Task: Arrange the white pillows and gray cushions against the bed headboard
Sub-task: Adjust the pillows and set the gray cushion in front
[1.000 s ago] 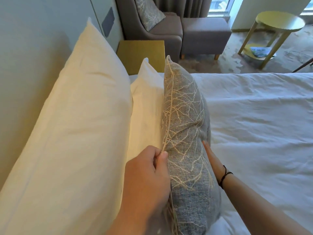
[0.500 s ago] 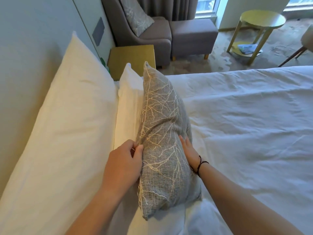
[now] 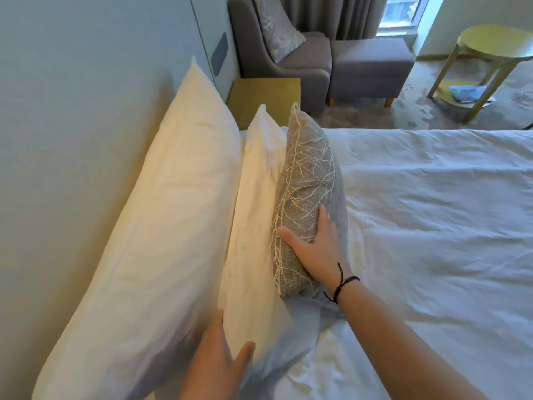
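A large white pillow (image 3: pixel 150 241) leans upright against the pale headboard (image 3: pixel 72 125). In front of it stands a second, smaller white pillow (image 3: pixel 253 215). A gray cushion (image 3: pixel 308 174) with a pale branch pattern stands on edge against that second pillow. My right hand (image 3: pixel 317 246) lies flat on the cushion's front face near its lower end, fingers spread, thumb on the seam. My left hand (image 3: pixel 219 362) is open at the near end of the pillows, fingers straight, touching the white fabric.
The white duvet (image 3: pixel 432 241) covers the bed to the right. Beyond the bed are a wooden nightstand (image 3: pixel 265 96), a gray armchair (image 3: pixel 288 50) holding another patterned cushion (image 3: pixel 278 30), a gray footstool (image 3: pixel 372 64) and a round yellow side table (image 3: pixel 496 50).
My left hand has let go of the cushion's seam and dropped back to the near end of the pillows. My right hand has moved up onto the cushion's front face.
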`<state>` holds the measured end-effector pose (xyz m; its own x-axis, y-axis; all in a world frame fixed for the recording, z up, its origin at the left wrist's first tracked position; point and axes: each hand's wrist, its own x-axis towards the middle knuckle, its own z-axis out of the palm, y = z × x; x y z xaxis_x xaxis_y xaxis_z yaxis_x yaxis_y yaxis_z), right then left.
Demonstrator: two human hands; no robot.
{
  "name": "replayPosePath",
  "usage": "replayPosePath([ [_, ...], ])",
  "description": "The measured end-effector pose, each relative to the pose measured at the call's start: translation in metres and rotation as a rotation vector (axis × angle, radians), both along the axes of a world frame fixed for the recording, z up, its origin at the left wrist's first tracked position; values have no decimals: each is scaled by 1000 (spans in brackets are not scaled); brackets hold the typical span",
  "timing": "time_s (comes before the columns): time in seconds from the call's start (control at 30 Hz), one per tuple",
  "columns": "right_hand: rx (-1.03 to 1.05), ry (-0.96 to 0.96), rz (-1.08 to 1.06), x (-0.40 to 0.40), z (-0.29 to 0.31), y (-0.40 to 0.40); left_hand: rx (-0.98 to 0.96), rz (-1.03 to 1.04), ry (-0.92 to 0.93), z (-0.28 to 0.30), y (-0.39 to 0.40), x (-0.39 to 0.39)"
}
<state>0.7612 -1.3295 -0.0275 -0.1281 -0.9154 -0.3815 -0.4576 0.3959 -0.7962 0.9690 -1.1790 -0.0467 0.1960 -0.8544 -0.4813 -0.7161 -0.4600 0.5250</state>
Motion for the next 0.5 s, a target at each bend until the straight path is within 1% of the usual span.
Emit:
replayPosePath([
  [0.07, 4, 131, 65, 10, 16, 5, -22, 16, 69, -2, 12, 2],
  [0.13, 11, 224, 102, 20, 24, 8, -25, 22, 97, -1, 19, 4],
  [0.2, 23, 305, 133, 26, 27, 12, 3, -19, 76, 1, 25, 8],
  [0.23, 25, 336, 148, 27, 27, 13, 21, -65, 35, 2, 28, 10],
  [0.33, 32, 328, 157, 26, 27, 16, 27, -193, -135, 5, 41, 16],
  [0.5, 46, 263, 194, 17, 30, 15, -78, -250, -218, 11, 62, 27],
])
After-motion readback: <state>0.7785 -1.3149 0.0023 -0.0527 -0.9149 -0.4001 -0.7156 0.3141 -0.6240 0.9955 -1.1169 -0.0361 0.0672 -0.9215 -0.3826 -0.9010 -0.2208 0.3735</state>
